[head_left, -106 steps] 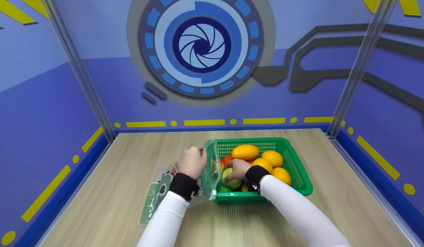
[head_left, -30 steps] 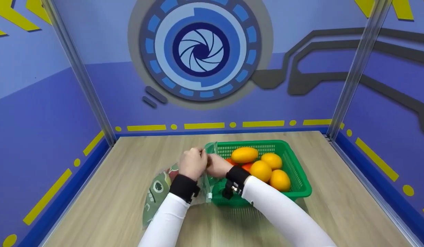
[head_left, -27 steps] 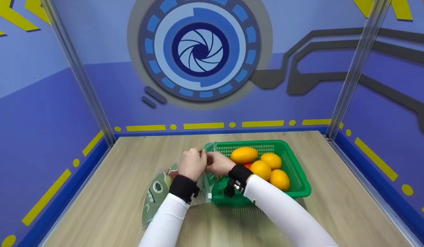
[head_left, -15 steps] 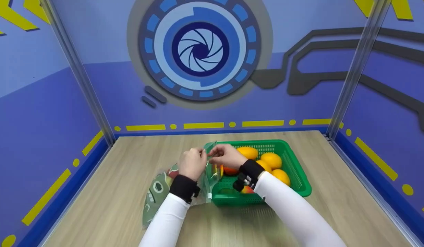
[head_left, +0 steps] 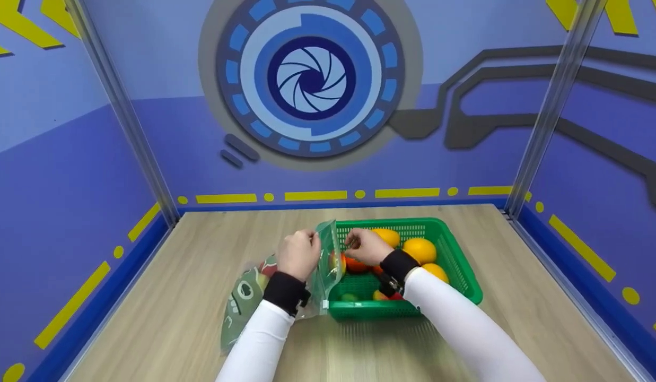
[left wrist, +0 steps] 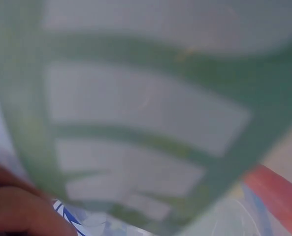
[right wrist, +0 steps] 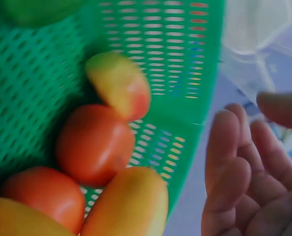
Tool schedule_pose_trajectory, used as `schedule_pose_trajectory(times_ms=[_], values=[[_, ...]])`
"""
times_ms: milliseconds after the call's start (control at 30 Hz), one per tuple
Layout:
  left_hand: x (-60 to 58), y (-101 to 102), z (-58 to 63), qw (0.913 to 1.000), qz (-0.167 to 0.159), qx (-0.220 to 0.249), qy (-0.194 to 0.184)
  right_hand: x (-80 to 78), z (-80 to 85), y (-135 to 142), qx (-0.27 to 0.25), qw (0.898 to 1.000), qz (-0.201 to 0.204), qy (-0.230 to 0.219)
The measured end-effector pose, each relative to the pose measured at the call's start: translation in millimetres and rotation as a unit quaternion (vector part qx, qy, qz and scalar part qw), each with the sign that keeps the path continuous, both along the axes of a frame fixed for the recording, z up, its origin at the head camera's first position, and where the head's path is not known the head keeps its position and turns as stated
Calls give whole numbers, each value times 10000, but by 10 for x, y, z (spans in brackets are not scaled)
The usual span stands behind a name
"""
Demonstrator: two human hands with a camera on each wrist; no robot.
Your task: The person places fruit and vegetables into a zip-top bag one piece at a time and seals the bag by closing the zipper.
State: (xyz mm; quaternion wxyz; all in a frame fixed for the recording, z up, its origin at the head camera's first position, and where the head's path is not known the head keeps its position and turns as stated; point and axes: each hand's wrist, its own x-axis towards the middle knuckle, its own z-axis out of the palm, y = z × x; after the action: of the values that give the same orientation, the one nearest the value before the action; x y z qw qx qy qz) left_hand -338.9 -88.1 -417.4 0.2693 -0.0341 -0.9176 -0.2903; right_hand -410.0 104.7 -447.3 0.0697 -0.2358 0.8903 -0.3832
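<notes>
My left hand (head_left: pixel 298 254) grips the upper edge of a clear zip bag (head_left: pixel 329 265) with a green cartoon print, its mouth held apart toward the basket. A yellowish-green round fruit (head_left: pixel 262 280) shows through the bag. Close up in the left wrist view, the printed plastic (left wrist: pixel 146 98) hides most of the hand. My right hand (head_left: pixel 367 246) hovers over the green basket (head_left: pixel 468 278), fingers loosely bent, nothing held. The right wrist view shows that hand (right wrist: pixel 254 182) beside the basket's rim, near two tomatoes (right wrist: pixel 94 145) and a small red-yellow-green fruit (right wrist: pixel 118 86).
Oranges (head_left: pixel 419 249) and a yellow mango (head_left: pixel 387 236) lie in the basket's right and back parts. A green fruit (head_left: pixel 349 297) sits at its front left. The wooden table (head_left: pixel 200 254) is bounded by blue printed walls (head_left: pixel 163 148).
Earlier my right hand held a yellowish-green fruit in the basket; it then moved to the bag's mouth and has drawn back right without it. The bag has bulged; the left hand keeps its grip.
</notes>
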Motion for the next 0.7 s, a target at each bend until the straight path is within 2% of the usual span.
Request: schedule_pose_trajectory(times_ms=[133, 400, 700], values=[[9, -6, 0, 10000, 33, -39, -14, 8, -89, -31, 671, 9965, 443, 248], [18, -2, -7, 10000, -19, 33, 38, 28, -225, -65, 1132, 9863, 1202, 69], [6, -8, -23, 9999, -20, -19, 112, 72, -302, -109, 1961, 9716, 1326, 65]])
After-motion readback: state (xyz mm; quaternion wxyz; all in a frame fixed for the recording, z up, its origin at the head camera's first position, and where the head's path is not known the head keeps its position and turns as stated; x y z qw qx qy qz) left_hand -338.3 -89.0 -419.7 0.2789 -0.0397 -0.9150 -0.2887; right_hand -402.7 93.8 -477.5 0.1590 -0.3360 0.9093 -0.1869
